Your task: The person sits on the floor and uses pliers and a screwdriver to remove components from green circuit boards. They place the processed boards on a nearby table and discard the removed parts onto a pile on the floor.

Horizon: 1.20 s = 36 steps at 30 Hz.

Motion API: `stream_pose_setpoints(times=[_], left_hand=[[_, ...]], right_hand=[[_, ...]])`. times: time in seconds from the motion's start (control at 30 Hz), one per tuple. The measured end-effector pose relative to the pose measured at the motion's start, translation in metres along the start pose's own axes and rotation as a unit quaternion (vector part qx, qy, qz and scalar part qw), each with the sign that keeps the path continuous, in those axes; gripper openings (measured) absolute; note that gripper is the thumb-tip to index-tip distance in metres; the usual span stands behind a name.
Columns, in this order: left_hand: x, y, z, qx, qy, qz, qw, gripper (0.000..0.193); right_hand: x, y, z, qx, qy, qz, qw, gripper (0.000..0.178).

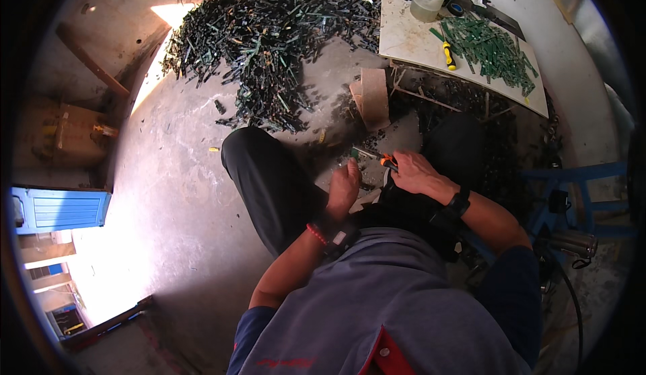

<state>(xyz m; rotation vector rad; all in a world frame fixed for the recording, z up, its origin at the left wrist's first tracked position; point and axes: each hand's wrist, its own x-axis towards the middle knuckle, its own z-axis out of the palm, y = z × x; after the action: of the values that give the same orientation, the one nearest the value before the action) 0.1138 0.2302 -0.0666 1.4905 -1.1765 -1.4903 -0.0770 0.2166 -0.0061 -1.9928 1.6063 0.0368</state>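
Note:
My right hand (418,174) is wrapped round a screwdriver-like tool (388,162) with an orange-and-black handle. Its metal shaft points left, and the tip meets a small dark green piece (354,153). That piece, seemingly a strip of circuit board, stands out from the closed fingertips of my left hand (344,185). Both hands are close together between my bent knees, above the floor. How my left fingers grip the piece is partly hidden.
A large heap of dark strips (269,38) covers the floor ahead. On a low table (404,31) at right are green strips (488,48), a yellow-and-black tool (449,56) and a translucent cup (425,3). Brown cardboard (373,99) leans beneath. A blue metal frame (579,173) stands right.

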Motion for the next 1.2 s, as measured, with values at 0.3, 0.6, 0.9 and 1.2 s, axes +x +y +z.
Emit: stream_pose_setpoints(times=[0.3, 0.6, 0.9, 1.2], left_hand=[[-0.003, 0.018, -0.015, -0.371, -0.157, -0.272, 0.874, 0.049], [-0.002, 0.020, -0.020, -0.458, -0.257, -0.252, 0.813, 0.049], [-0.001, 0.007, -0.008, -0.186, -0.076, -0.072, 0.977, 0.051], [0.004, 0.002, -0.004, -0.110, -0.076, 0.018, 0.991, 0.051]], right_hand=[[0.001, 0.009, 0.007, 0.061, 0.083, -0.037, 0.994, 0.023], [0.007, 0.011, 0.015, 0.092, 0.137, -0.057, 0.985, 0.024], [-0.012, -0.013, 0.008, 0.334, -0.053, 0.065, 0.939, 0.024], [-0.028, -0.027, 0.001, 0.765, -0.311, 0.123, 0.550, 0.019]])
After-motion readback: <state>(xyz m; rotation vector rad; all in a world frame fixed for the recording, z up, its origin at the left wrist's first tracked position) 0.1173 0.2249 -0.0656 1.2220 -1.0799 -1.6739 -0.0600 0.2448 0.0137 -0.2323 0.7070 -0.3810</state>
